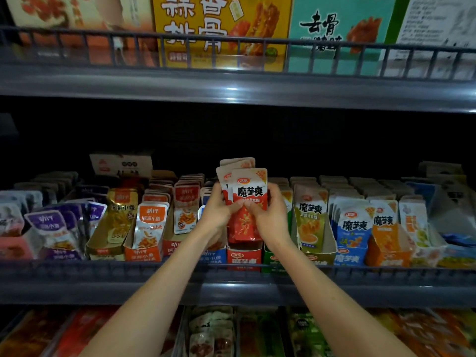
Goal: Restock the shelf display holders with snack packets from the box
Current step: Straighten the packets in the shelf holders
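Observation:
A small stack of red snack packets point(247, 191) stands upright at the middle of the centre shelf, partly down inside a red cardboard display holder point(244, 257). My left hand point(219, 208) grips the stack from its left side, thumb across the front. From the right, my right hand point(270, 212) grips the same stack, its thumb meeting the left thumb on the front packet. The packets' lower halves are hidden behind my hands and the holder's front. The supply box is out of view.
Holders of other packets flank the red one: orange point(144, 253) and blue point(215, 255) to the left, green point(269, 258), gold point(315, 253) and blue point(349, 255) to the right. A grey wire rail point(154, 269) fronts the shelf. The upper shelf point(231, 86) carries large boxes.

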Tool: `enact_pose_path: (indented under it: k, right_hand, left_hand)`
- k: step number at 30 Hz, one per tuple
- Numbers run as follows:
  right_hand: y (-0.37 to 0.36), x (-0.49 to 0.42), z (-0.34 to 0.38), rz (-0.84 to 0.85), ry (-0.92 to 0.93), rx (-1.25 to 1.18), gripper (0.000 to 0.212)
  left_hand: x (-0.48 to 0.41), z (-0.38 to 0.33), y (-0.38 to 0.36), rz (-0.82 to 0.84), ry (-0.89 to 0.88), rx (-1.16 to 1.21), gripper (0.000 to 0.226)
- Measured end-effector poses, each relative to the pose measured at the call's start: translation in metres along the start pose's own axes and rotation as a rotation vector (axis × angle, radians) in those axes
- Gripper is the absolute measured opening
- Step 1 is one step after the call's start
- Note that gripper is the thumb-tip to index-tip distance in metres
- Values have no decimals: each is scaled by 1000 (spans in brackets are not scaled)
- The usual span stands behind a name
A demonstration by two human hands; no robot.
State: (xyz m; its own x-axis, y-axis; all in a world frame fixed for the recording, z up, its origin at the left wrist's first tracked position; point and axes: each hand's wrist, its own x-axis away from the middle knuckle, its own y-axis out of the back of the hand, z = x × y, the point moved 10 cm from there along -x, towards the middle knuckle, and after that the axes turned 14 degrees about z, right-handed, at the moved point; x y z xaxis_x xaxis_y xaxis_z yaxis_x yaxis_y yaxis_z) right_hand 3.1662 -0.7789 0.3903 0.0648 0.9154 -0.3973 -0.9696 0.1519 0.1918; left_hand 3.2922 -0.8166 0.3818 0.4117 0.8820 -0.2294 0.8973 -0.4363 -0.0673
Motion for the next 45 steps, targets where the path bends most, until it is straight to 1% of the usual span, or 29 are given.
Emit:
enact_pose_path:
  k: [5, 7, 9, 13, 15, 17, 19, 23, 26, 28, 31, 36, 38, 41, 45]
  right_hand:
    - [-9, 0, -25, 3, -118, -205, 36]
    - [-8, 1, -34, 11, -138, -202, 38]
    - [-6, 3, -34, 36, -128, -98, 39]
    - [-2, 5, -24, 100, -73, 160, 44]
    - [3, 4, -14, 74, -22, 367, 48]
    - [8, 2, -5, 8, 31, 560, 50]
    - [11, 0, -1, -39, 39, 628, 50]
    - [16, -3, -5, -83, -14, 664, 49]
    - [16, -5, -9, -96, -49, 690, 50]
    - [16, -7, -14, -80, -76, 700, 53]
    - [13, -10, -21, -10, -109, 732, 60]
    - [9, -10, -22, 96, -73, 578, 72]
    - [10, -10, -18, 116, -53, 520, 75]
    - [12, -13, -11, 129, -40, 515, 74]
    - [5, -18, -9, 196, -50, 685, 67]
  left_hand:
    - [0, 12, 5, -32, 31, 23, 44]
    - [1, 18, 5, -41, 42, 4, 44]
    - [2, 19, 5, -37, 42, -74, 45]
    - [2, 12, 7, -8, 11, -353, 45]
    - [0, 8, 10, -10, 4, -477, 46]
    - [-2, 2, 13, -31, -10, -590, 48]
    - [-4, -4, 13, -51, -39, -646, 47]
    - [-5, -10, 11, -76, -68, -669, 42]
    - [-7, -8, 13, -97, -72, -661, 45]
    - [-7, -6, 13, -93, -58, -660, 55]
    - [-6, -2, 13, -53, -37, -685, 79]
    - [-7, -3, 10, -8, -50, -689, 94]
    - [-7, -7, 6, 14, -68, -727, 94]
    - [-11, -6, 7, 26, -58, -842, 83]
    - [-11, -2, 4, 32, -59, -907, 73]
